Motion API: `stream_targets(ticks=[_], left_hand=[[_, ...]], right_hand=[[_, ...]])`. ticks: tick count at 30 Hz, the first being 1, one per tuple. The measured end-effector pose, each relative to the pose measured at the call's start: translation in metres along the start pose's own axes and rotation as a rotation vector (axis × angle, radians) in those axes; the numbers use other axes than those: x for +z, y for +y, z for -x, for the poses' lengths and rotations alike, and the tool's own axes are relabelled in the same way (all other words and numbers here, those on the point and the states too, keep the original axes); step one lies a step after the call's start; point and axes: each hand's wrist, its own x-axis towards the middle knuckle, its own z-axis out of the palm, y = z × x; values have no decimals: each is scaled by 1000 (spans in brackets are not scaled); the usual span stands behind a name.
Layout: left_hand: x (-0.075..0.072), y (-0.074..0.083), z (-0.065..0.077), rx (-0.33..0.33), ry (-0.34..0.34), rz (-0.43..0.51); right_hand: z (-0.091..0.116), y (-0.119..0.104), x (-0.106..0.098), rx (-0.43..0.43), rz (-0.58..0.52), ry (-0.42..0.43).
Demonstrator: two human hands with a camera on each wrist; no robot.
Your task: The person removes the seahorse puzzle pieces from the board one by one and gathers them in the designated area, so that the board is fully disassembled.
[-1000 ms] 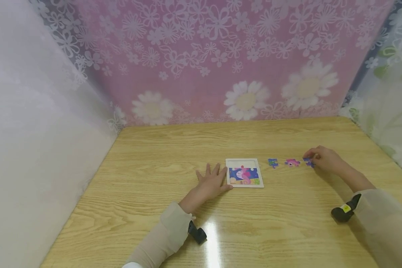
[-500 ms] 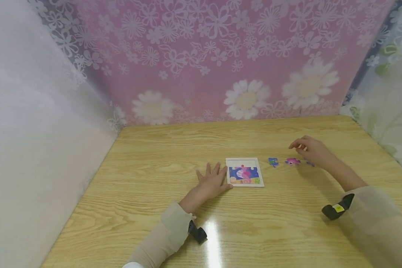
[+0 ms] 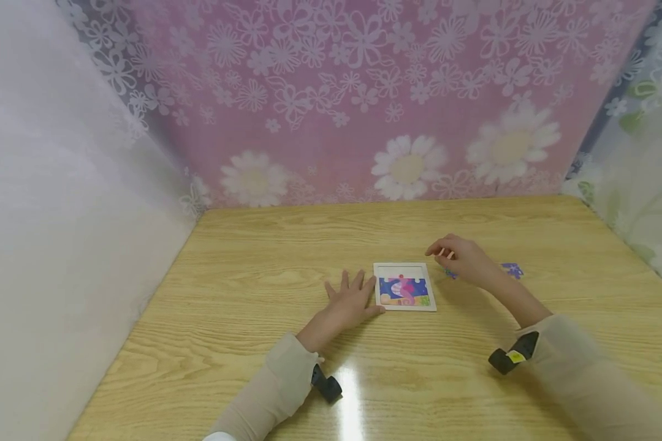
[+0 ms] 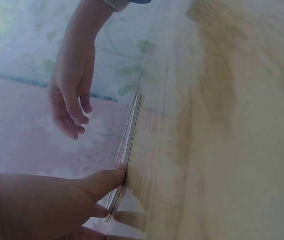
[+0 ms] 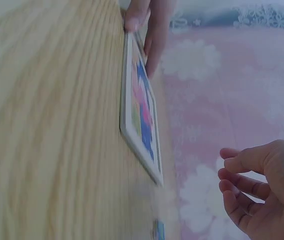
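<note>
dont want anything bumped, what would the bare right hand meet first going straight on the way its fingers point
Probably the white square frame holding the blue and pink puzzle, near its far right corner. The right hand looks raised off the pale wooden table, so it might pass over.

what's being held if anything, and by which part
Nothing is visibly gripped. The loosely curled right hand appears empty; the spread left hand only touches the left edge of the square white-framed jigsaw puzzle.
</note>
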Motion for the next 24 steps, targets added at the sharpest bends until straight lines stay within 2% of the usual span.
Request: stream_targets(ticks=[11,19,24], left_hand=[[0,0,-2,-3,14,-9],[1,-1,-3,2,9,-47],[0,0,-1,-4,3,-48]], right_hand=[[-18,-30,40,-96,-83,0],[-25,-36,61,-83,-132,-31],[-27,-35,70,-44,-157,-72]])
